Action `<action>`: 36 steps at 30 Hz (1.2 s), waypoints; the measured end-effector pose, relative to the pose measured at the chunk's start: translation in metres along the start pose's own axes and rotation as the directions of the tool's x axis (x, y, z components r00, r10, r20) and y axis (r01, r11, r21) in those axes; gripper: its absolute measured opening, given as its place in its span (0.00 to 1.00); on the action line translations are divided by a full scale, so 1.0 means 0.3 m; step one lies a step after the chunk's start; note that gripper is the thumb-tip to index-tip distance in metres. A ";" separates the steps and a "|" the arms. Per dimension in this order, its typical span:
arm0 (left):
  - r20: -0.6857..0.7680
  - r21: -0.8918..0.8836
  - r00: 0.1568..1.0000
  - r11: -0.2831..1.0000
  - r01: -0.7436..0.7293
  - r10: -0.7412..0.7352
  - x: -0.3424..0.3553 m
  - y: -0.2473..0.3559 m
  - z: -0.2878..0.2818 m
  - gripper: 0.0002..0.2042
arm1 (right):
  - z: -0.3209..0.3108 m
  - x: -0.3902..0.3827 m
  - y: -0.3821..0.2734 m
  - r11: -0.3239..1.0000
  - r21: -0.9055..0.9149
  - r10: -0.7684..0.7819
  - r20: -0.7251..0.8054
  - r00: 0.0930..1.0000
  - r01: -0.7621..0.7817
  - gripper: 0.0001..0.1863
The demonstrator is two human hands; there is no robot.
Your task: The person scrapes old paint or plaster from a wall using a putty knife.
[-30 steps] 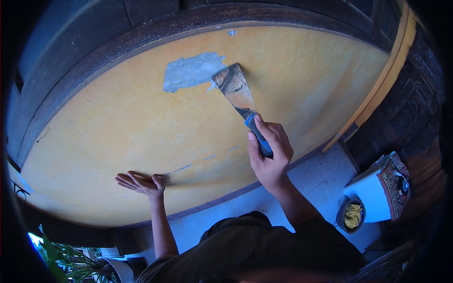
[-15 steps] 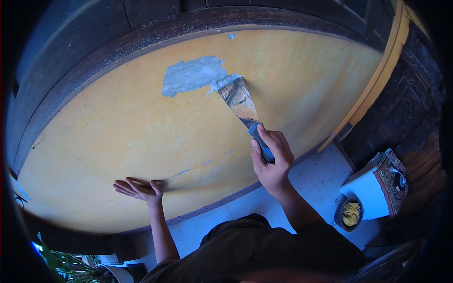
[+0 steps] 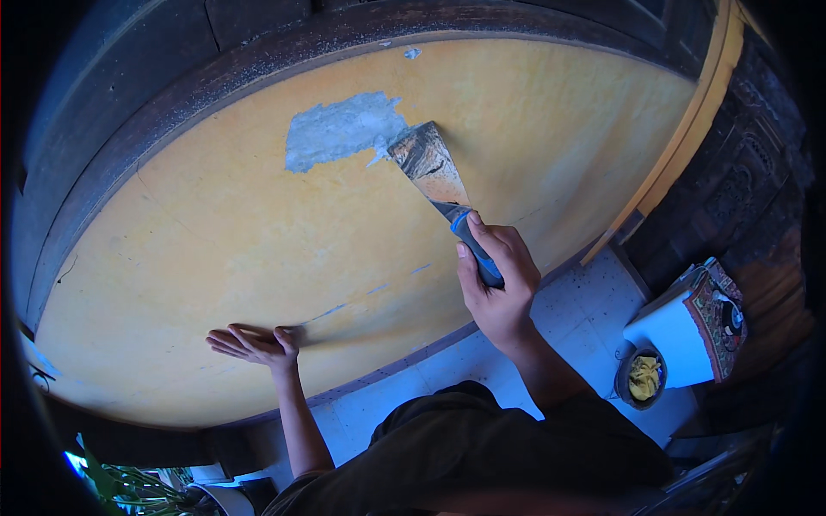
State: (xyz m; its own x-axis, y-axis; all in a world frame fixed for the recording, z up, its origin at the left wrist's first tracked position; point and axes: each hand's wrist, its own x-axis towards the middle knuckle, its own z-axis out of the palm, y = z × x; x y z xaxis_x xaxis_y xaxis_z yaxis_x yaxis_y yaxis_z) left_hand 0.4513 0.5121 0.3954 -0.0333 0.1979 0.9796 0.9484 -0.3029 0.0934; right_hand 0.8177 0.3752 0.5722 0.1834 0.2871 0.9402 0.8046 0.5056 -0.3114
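A yellow painted wall (image 3: 232, 241) fills the middle of the view, with a ragged grey bare patch (image 3: 335, 129) in its upper part. My right hand (image 3: 503, 288) grips the blue and black handle of a broad metal scraper (image 3: 430, 168). The scraper's blade edge rests on the wall at the right end of the grey patch, where loose-looking flakes show. My left hand (image 3: 254, 346) lies against the lower left of the wall, fingers stretched out, holding nothing.
Dark wooden framing (image 3: 189, 86) borders the wall above, and a dark carved panel (image 3: 740, 181) stands at the right. Below are a tiled floor (image 3: 572, 310), a white box-like object (image 3: 667, 344) with a patterned cover, and a bucket (image 3: 641, 378) with yellow cloth. Plants (image 3: 138, 486) are at lower left.
The scraper blade shifted down, then back up slightly, staying at the patch's right end. The patch has gained a grey sliver there since the earliest frame. My left hand stays on the wall.
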 end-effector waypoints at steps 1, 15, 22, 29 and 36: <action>0.003 0.002 1.000 1.000 -0.001 0.001 -0.003 -0.002 0.001 0.45 | -0.014 -0.012 0.005 1.000 -0.007 0.017 0.030 0.999 -0.017 0.27; -0.001 -0.015 1.000 1.000 -0.006 0.006 0.013 0.018 -0.005 0.45 | -0.012 -0.001 0.011 1.000 0.003 0.028 0.035 0.999 -0.028 0.28; 0.008 -0.005 1.000 1.000 0.007 -0.007 0.015 0.022 -0.009 0.44 | -0.008 -0.016 0.021 0.999 0.013 0.031 0.035 0.999 -0.031 0.27; 0.016 0.010 1.000 1.000 0.005 -0.006 0.006 0.010 -0.008 0.45 | -0.004 -0.039 0.026 1.000 0.010 0.025 0.037 0.999 -0.026 0.27; 0.014 -0.003 1.000 1.000 0.020 -0.020 0.010 0.018 -0.005 0.46 | 0.018 -0.023 0.025 0.999 0.027 0.018 0.004 1.000 -0.018 0.27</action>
State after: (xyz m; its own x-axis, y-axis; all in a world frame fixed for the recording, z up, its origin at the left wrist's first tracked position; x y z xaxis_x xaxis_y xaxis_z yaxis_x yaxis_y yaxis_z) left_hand 0.4559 0.5098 0.3990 -0.0478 0.2167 0.9751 0.9466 -0.3017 0.1135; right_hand 0.8195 0.3814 0.5626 0.1956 0.2995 0.9338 0.7854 0.5223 -0.3320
